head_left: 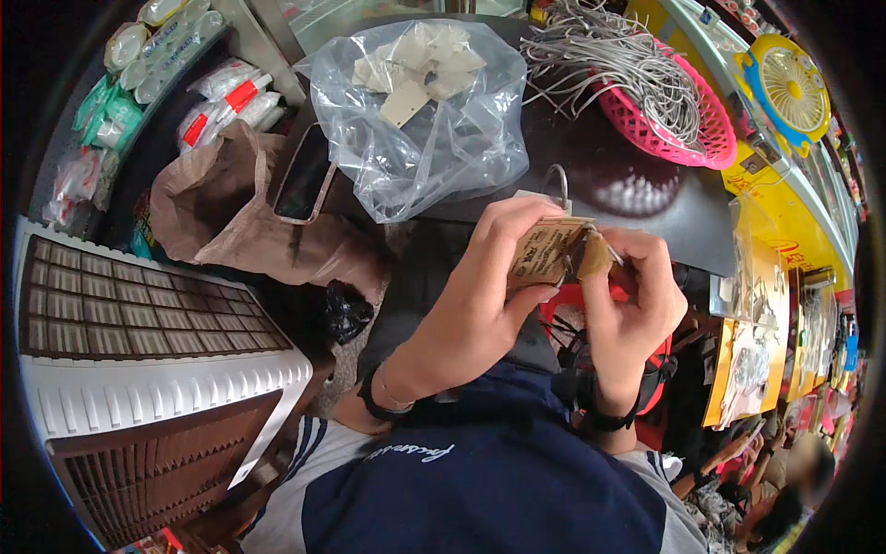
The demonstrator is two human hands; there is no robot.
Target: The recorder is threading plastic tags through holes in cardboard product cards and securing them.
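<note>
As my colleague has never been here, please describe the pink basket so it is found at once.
Start at the dark table; go to its far right side, left of the yellow-and-blue fan. The pink basket holds tangled grey strands and, unlike the clear bag beside it, has perforated sides.

A fisheye camera, the left of a side-by-side pair on the person's head, is looking steeply down from above the chest. It is facing forward over the navy shirt front (480, 508), which is filling the lower edge, toward a dark tabletop (683, 226) that is spreading across the upper part. The left hand (475, 300) and right hand (632, 305) are appearing near the lens, around the centre. The wide view is also taking in a white air cooler (175, 397) at left and a yellow-and-blue fan (791, 90) at upper right, while straight edges are bending toward the dark rim.
</note>
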